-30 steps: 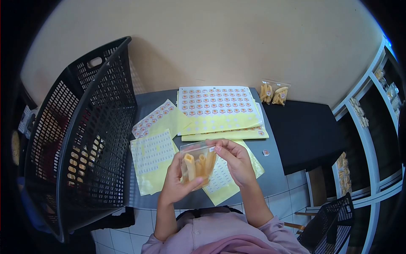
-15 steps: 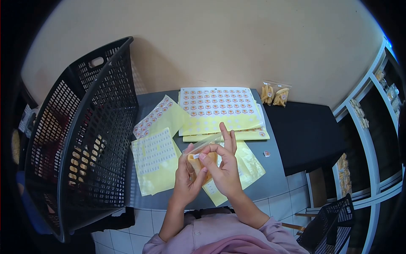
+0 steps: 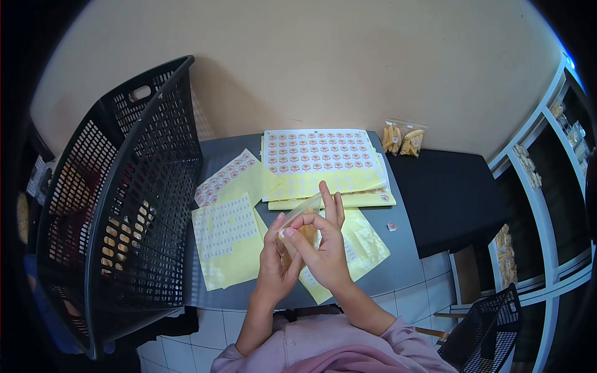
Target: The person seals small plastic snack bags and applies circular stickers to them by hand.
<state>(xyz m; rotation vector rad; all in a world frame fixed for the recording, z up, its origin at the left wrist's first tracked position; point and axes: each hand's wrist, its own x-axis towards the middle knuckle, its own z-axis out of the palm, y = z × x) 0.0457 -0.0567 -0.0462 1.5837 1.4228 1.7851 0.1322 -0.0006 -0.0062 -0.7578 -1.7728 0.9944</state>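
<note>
A clear plastic bag (image 3: pixel 305 214) with yellowish snack pieces in it is held upright and tilted above the table. My left hand (image 3: pixel 273 261) is closed around the bag's left side. Curled in front of the bag, my right hand (image 3: pixel 323 245) has its thumb and index finger together at the bag's left edge, while the other fingers stretch upward. A small white label (image 3: pixel 284 233) shows at the right thumb tip; most of it is hidden. Beneath the hands lie yellow-backed label sheets (image 3: pixel 367 239).
Sticker sheets (image 3: pixel 317 149) are stacked at the back of the grey table (image 3: pixel 398 267). Another text label sheet (image 3: pixel 227 227) lies left. A tall black crate (image 3: pixel 130 155) stands at the left. Two filled snack bags (image 3: pixel 404 138) lean against the wall. One loose sticker (image 3: pixel 392 227) lies right.
The bag has turned more edge-on, so its contents and the white label show less. Both hands stay close together, with the right thumb slightly farther left.
</note>
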